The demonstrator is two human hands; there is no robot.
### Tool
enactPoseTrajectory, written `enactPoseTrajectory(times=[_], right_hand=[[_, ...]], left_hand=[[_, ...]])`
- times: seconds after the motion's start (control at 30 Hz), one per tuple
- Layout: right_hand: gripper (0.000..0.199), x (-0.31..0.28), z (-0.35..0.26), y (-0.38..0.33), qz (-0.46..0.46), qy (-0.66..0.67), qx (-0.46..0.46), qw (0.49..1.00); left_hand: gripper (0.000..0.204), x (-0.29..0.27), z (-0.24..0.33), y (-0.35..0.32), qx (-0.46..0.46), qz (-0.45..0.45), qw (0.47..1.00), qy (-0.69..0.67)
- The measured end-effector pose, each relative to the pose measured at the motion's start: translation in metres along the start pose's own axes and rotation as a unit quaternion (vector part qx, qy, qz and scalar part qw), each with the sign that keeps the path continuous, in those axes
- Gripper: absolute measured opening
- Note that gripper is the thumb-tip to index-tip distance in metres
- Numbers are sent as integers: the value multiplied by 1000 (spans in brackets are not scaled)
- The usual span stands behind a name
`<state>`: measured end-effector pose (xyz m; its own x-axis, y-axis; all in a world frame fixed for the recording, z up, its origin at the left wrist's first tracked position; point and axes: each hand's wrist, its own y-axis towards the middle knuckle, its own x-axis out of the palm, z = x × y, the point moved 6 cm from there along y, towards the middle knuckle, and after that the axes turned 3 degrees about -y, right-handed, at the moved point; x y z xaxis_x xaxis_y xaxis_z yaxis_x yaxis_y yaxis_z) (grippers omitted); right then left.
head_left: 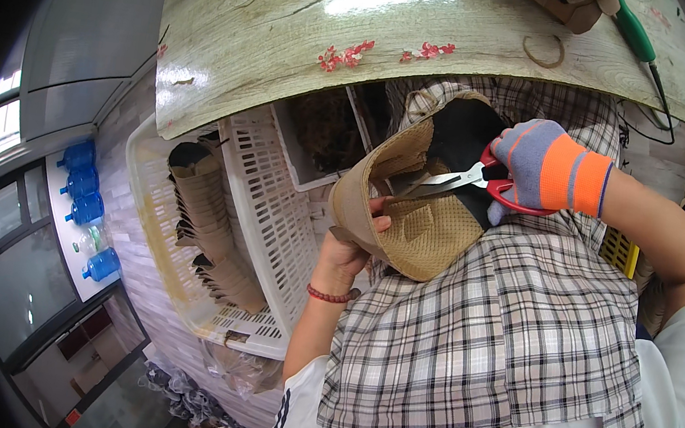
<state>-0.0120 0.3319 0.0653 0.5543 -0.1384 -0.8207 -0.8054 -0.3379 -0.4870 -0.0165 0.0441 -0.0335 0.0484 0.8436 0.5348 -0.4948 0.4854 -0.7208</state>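
My right hand [546, 170], gloved, grips red-handled scissors [473, 176]; bare left hand [346, 252] pinches tan textured piece [433, 237]. White basket [266, 184] borders left, tabletop [270, 37] edge ahead; open room over plaid apron [473, 330].

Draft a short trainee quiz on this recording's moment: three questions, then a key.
1. Which tool does the right hand, in a grey-and-orange knit glove, hold at the hollow tan textured piece?
2. True or false: the left hand wears a glove too.
3. What lies in the white perforated plastic basket? A) blue plastic bottles; B) nested curved tan pieces; C) plaid fabric.

Key: 1. Red-handled metal scissors. 2. False; it is bare. 3. B.
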Motion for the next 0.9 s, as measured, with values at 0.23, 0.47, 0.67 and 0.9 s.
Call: enactPoseTrajectory(times=[0.23,0.47,0.67,0.9], right_hand=[[63,-9,-14,8,0,-14,13,1000],[74,-10,-7,-7,77,3,-29,997],[72,-7,-28,16,14,49,-19,999],[77,-9,-39,21,-134,2,12,991]], left_hand=[[49,6,2,0,-5,-15,1000,-7],[54,15,3,0,-24,-45,999,-19],[52,11,4,0,-18,-46,998,-24],[49,-3,-3,7,-20,-26,999,-42]])
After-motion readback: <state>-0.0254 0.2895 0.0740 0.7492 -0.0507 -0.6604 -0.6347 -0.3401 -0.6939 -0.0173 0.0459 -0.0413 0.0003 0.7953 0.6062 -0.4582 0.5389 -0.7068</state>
